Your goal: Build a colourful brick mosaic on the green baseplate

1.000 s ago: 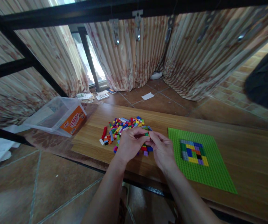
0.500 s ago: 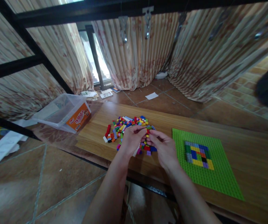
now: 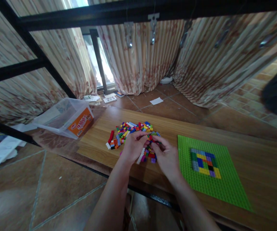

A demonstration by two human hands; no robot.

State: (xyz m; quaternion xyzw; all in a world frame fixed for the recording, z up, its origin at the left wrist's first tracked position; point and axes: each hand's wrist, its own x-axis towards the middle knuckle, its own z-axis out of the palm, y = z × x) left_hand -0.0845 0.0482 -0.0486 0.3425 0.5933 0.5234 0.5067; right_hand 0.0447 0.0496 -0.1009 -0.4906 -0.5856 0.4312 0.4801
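Note:
A heap of small coloured bricks [image 3: 128, 131] lies on a low wooden board [image 3: 95, 141]. My left hand [image 3: 132, 146] and my right hand [image 3: 166, 155] meet just above the heap's near edge. Both have their fingertips pinched together on small bricks [image 3: 150, 138]; a red one shows between them. To the right lies a green baseplate [image 3: 225, 186] with a square patch of coloured bricks [image 3: 204, 158] built on it.
A clear plastic tub with an orange label [image 3: 67, 117] lies tipped at the board's left end. Black metal bars [image 3: 32, 64] cross overhead and at the left. Curtains [image 3: 152, 57] hang behind; papers [image 3: 104, 98] lie on the tiled floor.
Both hands have stayed pinched together over the heap and dropped slightly lower towards it. The view has shifted a little.

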